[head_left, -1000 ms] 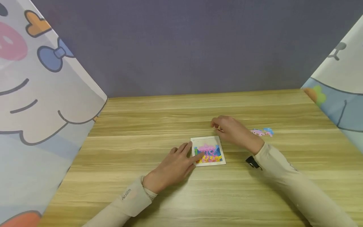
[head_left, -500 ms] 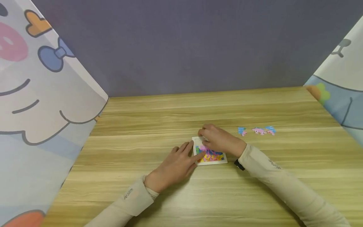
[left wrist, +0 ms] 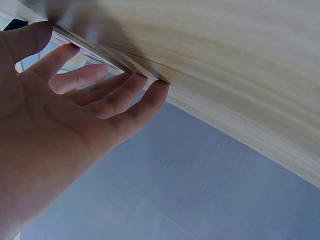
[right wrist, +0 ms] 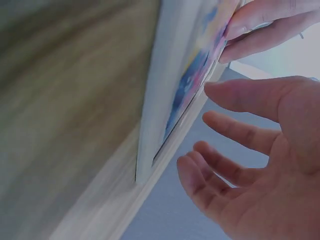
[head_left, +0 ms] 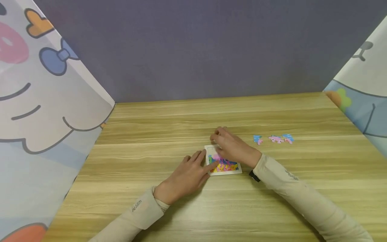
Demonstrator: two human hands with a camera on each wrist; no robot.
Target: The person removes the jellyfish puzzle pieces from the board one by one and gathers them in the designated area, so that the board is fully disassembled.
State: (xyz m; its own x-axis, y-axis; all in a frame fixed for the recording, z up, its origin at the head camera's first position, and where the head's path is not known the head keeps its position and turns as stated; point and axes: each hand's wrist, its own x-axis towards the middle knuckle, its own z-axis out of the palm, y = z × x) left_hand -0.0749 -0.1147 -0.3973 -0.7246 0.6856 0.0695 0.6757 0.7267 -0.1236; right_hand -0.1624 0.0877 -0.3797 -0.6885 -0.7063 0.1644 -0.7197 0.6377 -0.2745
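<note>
A small jigsaw puzzle in a white square frame [head_left: 223, 173] lies on the table, with a pink, blue and yellow sea picture in it. My left hand [head_left: 185, 176] rests on its left side, the index finger on the picture and other fingertips by the frame's left edge. Over the upper part of the puzzle is my right hand [head_left: 234, 146], covering its upper right. In the right wrist view, the right thumb [right wrist: 245, 95] is at the puzzle and the other fingers are loosely bent, apart from it. No piece shows between them.
To the right lie a blue-and-pink puzzle piece [head_left: 258, 139], a pink piece [head_left: 275, 139] and another blue-and-pink piece [head_left: 288, 138]. The wooden table [head_left: 169, 124] meets a grey panel [head_left: 211, 50] behind, with cartoon-printed panels at both sides.
My right hand has moved left and down from beyond the frame, where it held a thin piece, to over the puzzle, and its fingers have since loosened. My left hand has stayed put.
</note>
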